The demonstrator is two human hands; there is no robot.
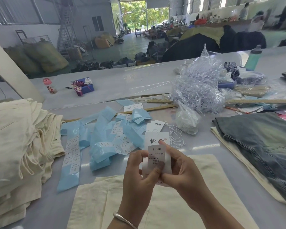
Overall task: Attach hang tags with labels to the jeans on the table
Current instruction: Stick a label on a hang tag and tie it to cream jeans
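Observation:
Both of my hands hold up a white hang tag (157, 138) above a cream pair of jeans (155, 204) lying flat at the near edge. A white label (157, 157) reading 1103# XL lies on the tag's face. My left hand (139, 172) pinches the tag's lower left, thumb on the label. My right hand (180, 169) grips the right side, its index fingertip on the label's top edge. Blue backing strips with more labels (106, 141) lie scattered to the left. Another hang tag (155, 126) and white strings (175, 136) lie just beyond.
A stack of cream jeans (18, 146) fills the left side. Faded blue jeans (262, 146) lie on the right. A heap of clear plastic fasteners (198, 86) and wooden rulers (158, 108) sit further back. A green bottle (253, 58) stands far right.

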